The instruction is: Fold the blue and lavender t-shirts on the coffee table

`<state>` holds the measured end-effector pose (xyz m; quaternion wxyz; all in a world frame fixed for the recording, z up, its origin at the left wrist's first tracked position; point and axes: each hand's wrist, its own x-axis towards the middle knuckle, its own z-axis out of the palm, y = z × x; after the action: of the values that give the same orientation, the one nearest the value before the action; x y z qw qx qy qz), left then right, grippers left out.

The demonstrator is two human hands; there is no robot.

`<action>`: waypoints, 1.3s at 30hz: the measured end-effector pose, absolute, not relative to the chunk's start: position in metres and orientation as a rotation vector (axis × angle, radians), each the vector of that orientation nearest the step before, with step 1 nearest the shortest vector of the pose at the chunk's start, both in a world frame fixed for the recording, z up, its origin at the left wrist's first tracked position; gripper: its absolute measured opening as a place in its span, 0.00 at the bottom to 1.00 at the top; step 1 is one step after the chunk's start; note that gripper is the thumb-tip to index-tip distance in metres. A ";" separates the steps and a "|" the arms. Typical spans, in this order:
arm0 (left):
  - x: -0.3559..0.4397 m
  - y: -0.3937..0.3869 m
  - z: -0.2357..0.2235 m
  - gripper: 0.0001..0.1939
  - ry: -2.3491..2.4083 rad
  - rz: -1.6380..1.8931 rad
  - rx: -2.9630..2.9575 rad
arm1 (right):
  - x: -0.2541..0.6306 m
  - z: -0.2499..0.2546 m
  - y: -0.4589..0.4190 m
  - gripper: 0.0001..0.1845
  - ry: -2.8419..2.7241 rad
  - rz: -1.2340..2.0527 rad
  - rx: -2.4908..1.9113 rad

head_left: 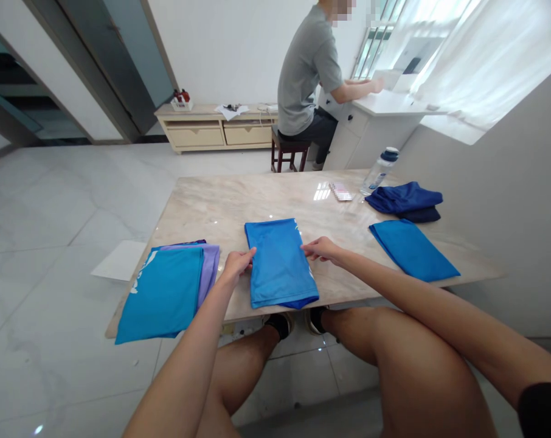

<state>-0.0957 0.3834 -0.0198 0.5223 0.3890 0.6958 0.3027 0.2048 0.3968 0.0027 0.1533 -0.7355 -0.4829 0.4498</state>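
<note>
on my left, a smooth teal cloth (166,292) lies folded over a lilac cloth (209,269). my left hand (238,266), nearly closed, pinches the left edge of the blue cloth (280,261), a smooth folded rectangle on the glossy marbled table (207,207); my right hand (322,250), likewise nearly closed, pinches its right edge. farther right: a clear bottle (379,171), a crumpled navy heap (404,199), a flat folded cloth (412,250).

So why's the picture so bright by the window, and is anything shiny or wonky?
Head view: light glows through the white curtain, partly washing it out; head view: the glossy table reflects a bright, barred patch; head view: the door leans, perhaps from a wide lens, but the folded blue cloth looks fairly clear.
</note>
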 end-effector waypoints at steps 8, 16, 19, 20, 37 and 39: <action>-0.086 0.392 -0.019 0.25 1.725 0.645 0.971 | 0.207 -0.022 0.411 0.10 -1.316 1.237 -2.067; -0.080 0.370 0.038 0.21 1.690 0.897 1.029 | 0.222 0.026 0.392 0.08 -1.353 1.187 -1.820; -0.072 0.348 0.082 0.26 1.620 1.079 1.091 | 0.231 0.071 0.377 0.08 -1.373 1.051 -1.703; -0.070 0.339 0.098 0.27 1.586 1.156 1.111 | 0.235 0.089 0.371 0.08 -1.393 0.981 -1.649; 0.025 0.240 0.292 0.30 1.125 1.605 1.639 | 0.335 0.285 0.223 0.17 -1.477 0.225 -1.114; 0.048 0.245 0.284 0.31 1.083 1.559 1.634 | 0.356 0.274 0.205 0.17 -1.460 0.189 -1.154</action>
<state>0.0479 0.2452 0.2838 0.3133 0.6195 0.4106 0.5911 0.3558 0.2050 0.2742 0.5936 -0.4966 -0.6280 0.0813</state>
